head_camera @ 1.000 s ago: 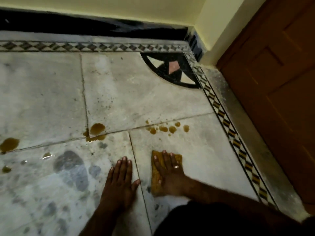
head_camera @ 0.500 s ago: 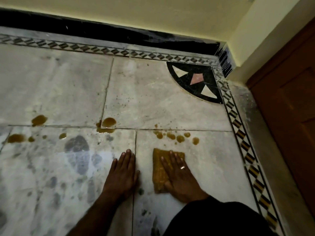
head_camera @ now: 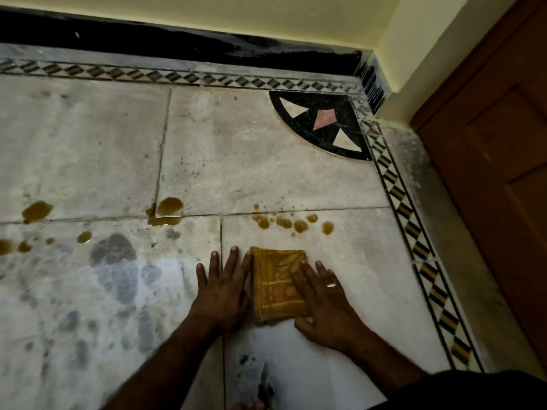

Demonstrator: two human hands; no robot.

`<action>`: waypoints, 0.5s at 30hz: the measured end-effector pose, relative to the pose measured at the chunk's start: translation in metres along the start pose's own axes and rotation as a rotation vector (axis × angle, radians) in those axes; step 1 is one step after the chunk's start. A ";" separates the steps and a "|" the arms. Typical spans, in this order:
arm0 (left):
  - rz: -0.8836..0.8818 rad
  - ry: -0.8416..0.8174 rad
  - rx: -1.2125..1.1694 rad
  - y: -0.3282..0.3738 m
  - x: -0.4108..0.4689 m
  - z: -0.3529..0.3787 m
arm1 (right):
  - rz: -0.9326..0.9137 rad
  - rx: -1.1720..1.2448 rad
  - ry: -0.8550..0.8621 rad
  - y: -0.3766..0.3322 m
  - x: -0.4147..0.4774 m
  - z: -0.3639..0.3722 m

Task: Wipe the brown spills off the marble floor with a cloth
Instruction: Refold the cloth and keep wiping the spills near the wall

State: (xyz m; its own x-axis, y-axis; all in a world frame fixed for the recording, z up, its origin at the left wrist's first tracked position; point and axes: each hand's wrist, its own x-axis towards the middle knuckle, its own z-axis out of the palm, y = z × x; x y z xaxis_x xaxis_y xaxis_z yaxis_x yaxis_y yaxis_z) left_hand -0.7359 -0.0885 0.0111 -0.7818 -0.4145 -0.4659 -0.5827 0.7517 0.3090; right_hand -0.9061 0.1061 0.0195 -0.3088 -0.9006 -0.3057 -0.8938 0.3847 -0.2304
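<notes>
Marble floor (head_camera: pixel 266 161) — right hand (head_camera: pixel 324 306) flat on cloth (head_camera: pixel 273 282).

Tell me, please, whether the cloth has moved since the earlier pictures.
Yes. The cloth has slid forward, nearer the cluster of brown drops beyond it, keeping to the right of the tile joint.

left hand (head_camera: pixel 222 288) flat, fingers spread forward; right hand (head_camera: pixel 322 300) flat, palm down, beside it.
</notes>
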 end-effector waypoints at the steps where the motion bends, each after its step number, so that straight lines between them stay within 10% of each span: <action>1: 0.061 0.019 0.011 0.003 0.000 0.000 | 0.043 0.053 -0.018 0.001 -0.006 -0.001; 7: 0.363 0.102 0.082 0.001 0.003 0.010 | 0.223 0.421 0.026 -0.018 0.001 -0.030; 15: 0.305 0.307 -0.373 0.028 -0.007 -0.023 | 0.516 1.981 0.041 -0.022 0.036 -0.114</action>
State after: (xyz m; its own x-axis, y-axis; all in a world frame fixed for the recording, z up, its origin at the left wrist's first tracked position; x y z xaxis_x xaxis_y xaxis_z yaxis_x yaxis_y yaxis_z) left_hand -0.7518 -0.0762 0.0419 -0.9232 -0.3787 -0.0647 -0.3156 0.6515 0.6899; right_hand -0.9347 0.0422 0.1186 -0.3952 -0.6516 -0.6474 0.7522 0.1750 -0.6353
